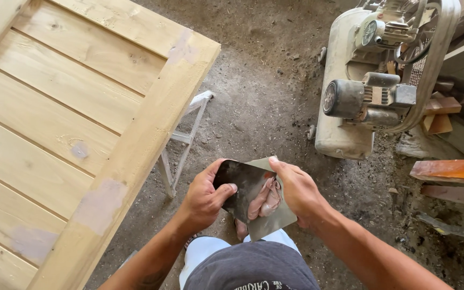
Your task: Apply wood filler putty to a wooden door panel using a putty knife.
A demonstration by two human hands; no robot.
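While both hands grip it from either side, a thin, shiny metal scraper blade sits at the middle of the view, held low in front of the person's body above the dirt floor. A lump of pinkish filler lies on the blade's face. The left hand is clamped on the blade's left edge, thumb pressed across the dark surface. The right hand pinches the top right edge, fingers curled behind the metal. The two hands are close together, parted only by the blade.

Just left of the hands, a pale wooden door panel lies flat, with patches of the same pinkish filler smeared on its frame. A white metal stand props it up, its legs showing near the left hand. Well apart, at the upper right, an off-white air compressor stands on the floor. Reddish wooden boards lie at the right edge.
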